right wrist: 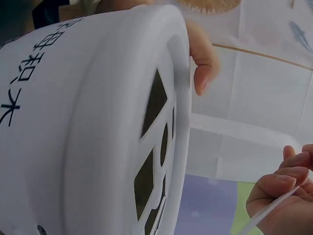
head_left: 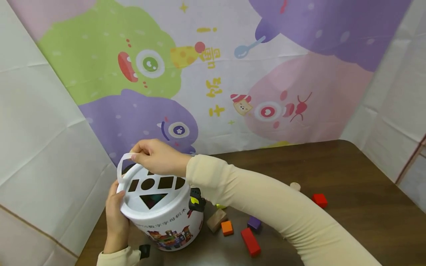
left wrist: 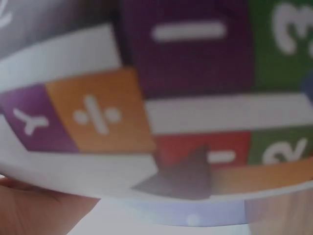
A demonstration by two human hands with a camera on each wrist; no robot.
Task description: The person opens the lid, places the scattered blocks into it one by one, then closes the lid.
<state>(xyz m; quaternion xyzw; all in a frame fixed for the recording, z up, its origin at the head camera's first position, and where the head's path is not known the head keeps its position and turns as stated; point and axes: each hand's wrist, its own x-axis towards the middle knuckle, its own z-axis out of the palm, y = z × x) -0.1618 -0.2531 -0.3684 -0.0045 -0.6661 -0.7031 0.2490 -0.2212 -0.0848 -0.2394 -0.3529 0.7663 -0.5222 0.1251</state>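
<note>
A white block bucket (head_left: 169,227) with a printed side stands slightly tilted at the table's left. Its lid (head_left: 134,201) has cut-outs shaped like a triangle, circle and squares, and coloured pieces show dimly inside. My left hand (head_left: 116,218) holds the bucket's left side, thumb over the lid's rim. Above the lid, my right hand (head_left: 158,157) pinches the raised white handle (head_left: 120,170). The right wrist view shows the right fingers (right wrist: 279,188) around the handle strip, and the left thumb (right wrist: 204,61) at the rim. Printed number blocks on the bucket wall (left wrist: 195,112) fill the left wrist view.
Right of the bucket, loose blocks lie on the brown table (head_left: 346,166): a wooden block (head_left: 217,220), an orange block (head_left: 227,228), a purple block (head_left: 254,223) and a long red block (head_left: 250,242). Another red block (head_left: 320,200) lies farther right. A cartoon cloth (head_left: 226,133) hangs behind.
</note>
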